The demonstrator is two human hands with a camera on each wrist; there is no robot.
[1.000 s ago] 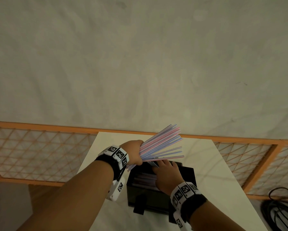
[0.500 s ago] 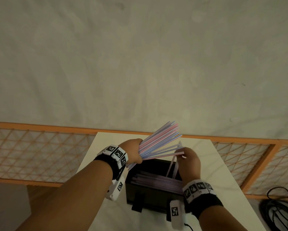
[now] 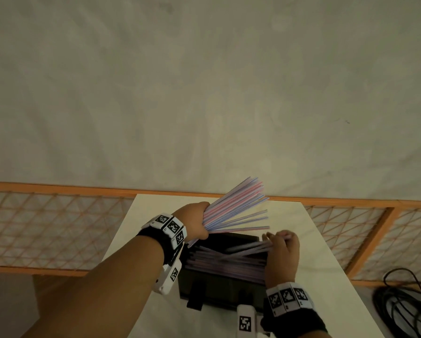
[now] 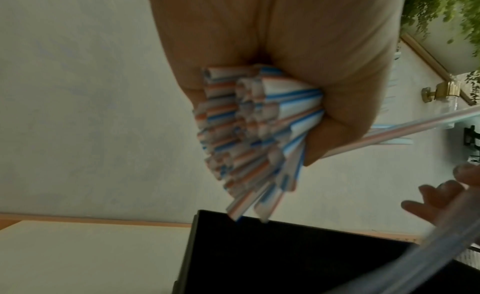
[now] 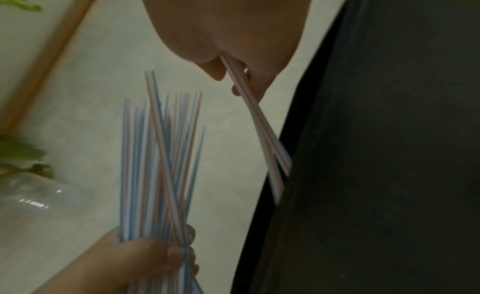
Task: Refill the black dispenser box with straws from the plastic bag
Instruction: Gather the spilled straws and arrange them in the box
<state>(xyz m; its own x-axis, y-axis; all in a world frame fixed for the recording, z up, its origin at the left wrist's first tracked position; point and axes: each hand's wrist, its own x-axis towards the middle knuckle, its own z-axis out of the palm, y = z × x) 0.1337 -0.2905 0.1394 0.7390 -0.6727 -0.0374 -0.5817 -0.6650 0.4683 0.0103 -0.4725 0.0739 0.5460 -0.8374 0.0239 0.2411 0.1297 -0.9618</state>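
Note:
A black dispenser box (image 3: 219, 292) stands open on the white table (image 3: 309, 245), with several striped straws lying inside it (image 3: 224, 263). My left hand (image 3: 195, 223) grips a fanned bundle of red, blue and white straws (image 3: 236, 206) above the box's far left corner; their cut ends (image 4: 241, 122) stick out below my fist. My right hand (image 3: 281, 250) pinches a few straws (image 3: 251, 248) at the box's right end, slanting down into it (image 5: 262, 126). No plastic bag shows in any view.
An orange-framed mesh fence (image 3: 46, 225) runs behind the table, in front of a plain wall. Black cables (image 3: 407, 303) lie coiled on the floor at the lower right. Green plants (image 4: 441, 11) appear in the wrist views.
My right hand came out of the box, took a few straws beside the left hand's bundle, and now lowers them at a slant into the box. The left hand has barely moved.

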